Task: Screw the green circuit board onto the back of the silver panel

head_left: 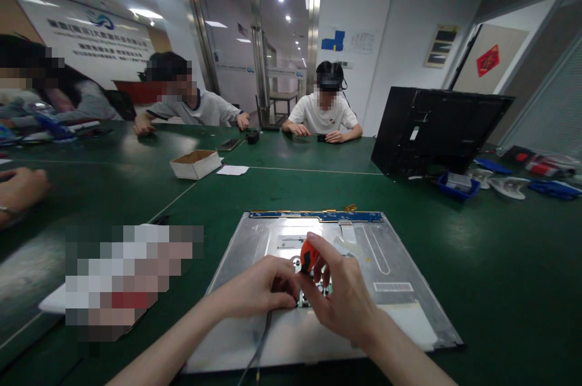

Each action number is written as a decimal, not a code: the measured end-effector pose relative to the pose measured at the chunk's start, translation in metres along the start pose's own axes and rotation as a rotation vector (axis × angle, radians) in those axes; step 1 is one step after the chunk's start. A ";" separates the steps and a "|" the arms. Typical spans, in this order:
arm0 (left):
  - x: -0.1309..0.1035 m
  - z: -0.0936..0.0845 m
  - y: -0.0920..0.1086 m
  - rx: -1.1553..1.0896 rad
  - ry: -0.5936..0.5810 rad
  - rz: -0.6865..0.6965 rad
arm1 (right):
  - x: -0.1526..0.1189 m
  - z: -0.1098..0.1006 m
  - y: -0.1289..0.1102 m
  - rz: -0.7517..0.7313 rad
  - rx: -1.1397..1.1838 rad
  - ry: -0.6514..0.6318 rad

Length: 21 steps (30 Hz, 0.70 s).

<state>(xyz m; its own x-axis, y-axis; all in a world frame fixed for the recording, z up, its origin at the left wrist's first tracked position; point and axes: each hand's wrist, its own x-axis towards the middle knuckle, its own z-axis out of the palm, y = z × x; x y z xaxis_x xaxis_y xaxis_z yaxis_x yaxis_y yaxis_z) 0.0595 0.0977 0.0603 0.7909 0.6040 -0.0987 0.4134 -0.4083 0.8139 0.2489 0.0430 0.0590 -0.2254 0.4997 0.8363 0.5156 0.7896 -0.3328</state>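
A flat silver display panel [236, 289] lies on the green table in front of me, with a blue circuit strip [291, 215] along its far edge. My right hand [348, 289] is closed around an orange-and-black screwdriver [309, 252], held upright over the panel's middle; its tip is hidden. Close beside it, my left hand [264, 283] has its fingers curled down at a small green circuit board [302, 300]. What those fingers pinch, if anything, is out of sight. Dark cables [261, 346] run from near my left fingers toward the panel's near edge.
A black monitor casing [436, 131] stands at the right, with a blue tray [458, 186] before it. An open cardboard box [196, 166] and white paper [233, 170] lie farther back. A co-worker's hand [22, 192] rests at left. Other people sit across the table.
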 end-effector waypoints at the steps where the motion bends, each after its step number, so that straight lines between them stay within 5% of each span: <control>1: 0.000 0.000 0.000 0.003 0.001 0.003 | 0.000 -0.001 0.000 -0.001 0.006 -0.011; 21: -0.001 0.000 0.001 0.030 -0.026 -0.009 | -0.002 -0.002 -0.001 -0.007 0.036 -0.067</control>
<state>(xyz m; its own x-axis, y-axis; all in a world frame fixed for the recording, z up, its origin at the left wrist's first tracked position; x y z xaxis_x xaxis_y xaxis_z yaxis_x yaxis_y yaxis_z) 0.0593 0.0972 0.0616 0.7984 0.5899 -0.1209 0.4335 -0.4239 0.7952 0.2509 0.0406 0.0580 -0.2845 0.5164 0.8077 0.4837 0.8047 -0.3441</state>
